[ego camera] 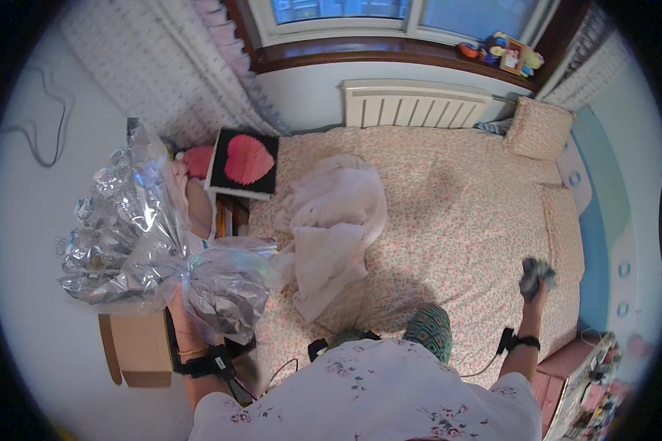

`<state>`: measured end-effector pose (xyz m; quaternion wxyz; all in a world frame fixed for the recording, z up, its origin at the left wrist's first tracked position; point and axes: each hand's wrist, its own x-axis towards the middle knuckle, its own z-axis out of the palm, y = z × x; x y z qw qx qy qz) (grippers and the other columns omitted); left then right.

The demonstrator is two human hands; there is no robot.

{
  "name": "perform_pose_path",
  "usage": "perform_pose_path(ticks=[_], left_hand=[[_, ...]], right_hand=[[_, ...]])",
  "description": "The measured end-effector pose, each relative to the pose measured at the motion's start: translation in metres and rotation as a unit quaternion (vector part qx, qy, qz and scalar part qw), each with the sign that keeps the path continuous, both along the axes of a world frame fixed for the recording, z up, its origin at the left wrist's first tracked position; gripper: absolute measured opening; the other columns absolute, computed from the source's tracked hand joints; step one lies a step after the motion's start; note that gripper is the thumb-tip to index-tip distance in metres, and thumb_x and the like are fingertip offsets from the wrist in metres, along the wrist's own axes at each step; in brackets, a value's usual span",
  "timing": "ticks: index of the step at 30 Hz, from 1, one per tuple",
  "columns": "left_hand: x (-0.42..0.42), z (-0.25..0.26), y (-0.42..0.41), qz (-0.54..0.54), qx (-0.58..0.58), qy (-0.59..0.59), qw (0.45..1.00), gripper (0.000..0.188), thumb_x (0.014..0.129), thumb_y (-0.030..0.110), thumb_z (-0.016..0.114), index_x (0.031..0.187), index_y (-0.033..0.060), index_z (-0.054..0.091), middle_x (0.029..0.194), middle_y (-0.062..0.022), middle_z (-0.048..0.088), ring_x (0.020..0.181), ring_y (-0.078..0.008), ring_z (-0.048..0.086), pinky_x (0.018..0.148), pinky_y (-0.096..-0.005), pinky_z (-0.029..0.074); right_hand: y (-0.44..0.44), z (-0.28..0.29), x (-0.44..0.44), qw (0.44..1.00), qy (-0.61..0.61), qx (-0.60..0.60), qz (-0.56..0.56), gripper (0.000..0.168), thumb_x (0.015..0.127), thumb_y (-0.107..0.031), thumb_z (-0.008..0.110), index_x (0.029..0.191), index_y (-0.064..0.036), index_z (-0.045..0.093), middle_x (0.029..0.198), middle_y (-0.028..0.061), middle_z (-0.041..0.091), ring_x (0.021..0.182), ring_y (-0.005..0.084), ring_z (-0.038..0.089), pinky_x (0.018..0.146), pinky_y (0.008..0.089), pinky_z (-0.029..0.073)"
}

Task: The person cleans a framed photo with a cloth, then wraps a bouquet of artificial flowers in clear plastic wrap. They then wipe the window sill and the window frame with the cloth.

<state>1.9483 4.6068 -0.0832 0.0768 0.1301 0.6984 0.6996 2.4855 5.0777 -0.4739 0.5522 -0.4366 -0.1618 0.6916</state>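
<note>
At the left, my left hand (179,308) grips the gathered neck of a bouquet wrapped in clear plastic and silvery film (143,220); the wrap hides most of its fingers. My right hand (536,292) is stretched out over the right side of the bed and holds a crumpled grey cloth (535,277). Between the hands, a bunched sheer pale pink fabric (336,215) lies on the floral bedspread (452,220), partly near the bouquet's wrap.
A box with a pink heart (248,160) stands at the bed's left edge, above an open cardboard box (140,347). A radiator (416,105) is beyond the bed. Pillows (540,129) lie at the right. A pink cabinet (562,364) stands lower right.
</note>
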Motion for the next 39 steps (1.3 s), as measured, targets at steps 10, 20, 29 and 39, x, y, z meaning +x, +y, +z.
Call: perform_pose_path(ticks=[10, 20, 29, 39], left_hand=[[0.043, -0.039, 0.113, -0.093, 0.081, -0.075, 0.99, 0.039, 0.085, 0.027, 0.055, 0.109, -0.0032, 0.053, 0.107, -0.0092, 0.054, 0.099, -0.0193, 0.05, 0.088, -0.0311, 0.038], [-0.037, -0.042, 0.192, 0.04, 0.102, -0.065, 0.992, 0.039, 0.089, 0.031, 0.044, 0.111, -0.0002, 0.05, 0.105, -0.0127, 0.056, 0.09, -0.024, 0.057, 0.079, -0.035, 0.046], [-0.04, -0.086, 0.124, 0.113, 0.098, -0.073, 0.986, 0.053, 0.088, 0.038, 0.04, 0.124, -0.0002, 0.039, 0.122, -0.0149, 0.045, 0.108, -0.0279, 0.047, 0.092, -0.0376, 0.038], [-0.196, -0.085, 0.084, 0.065, 0.08, -0.085, 0.991, 0.052, 0.086, 0.036, 0.043, 0.12, -0.0031, 0.043, 0.115, -0.0143, 0.049, 0.104, -0.0265, 0.049, 0.088, -0.0381, 0.039]], right_hand=[[-0.026, -0.021, 0.065, 0.983, -0.039, -0.16, -0.081, 0.034, 0.085, -0.033, 0.042, 0.1, -0.006, 0.057, 0.091, 0.011, 0.063, 0.061, 0.0234, 0.06, 0.045, 0.034, 0.047], [0.24, 0.117, -0.238, 0.96, -0.022, 0.015, 0.278, 0.037, 0.084, -0.024, 0.051, 0.113, -0.002, 0.049, 0.105, 0.0098, 0.057, 0.096, 0.0232, 0.057, 0.08, 0.0369, 0.048], [0.207, 0.151, -0.364, 0.879, -0.001, -0.038, 0.475, 0.04, 0.082, -0.015, 0.052, 0.117, 0.001, 0.042, 0.105, 0.0143, 0.055, 0.092, 0.0278, 0.057, 0.077, 0.0404, 0.049], [0.142, 0.247, -0.438, 0.954, 0.054, 0.067, 0.287, 0.041, 0.083, -0.018, 0.048, 0.118, 0.001, 0.042, 0.113, 0.0135, 0.053, 0.102, 0.0279, 0.053, 0.086, 0.0403, 0.045]])
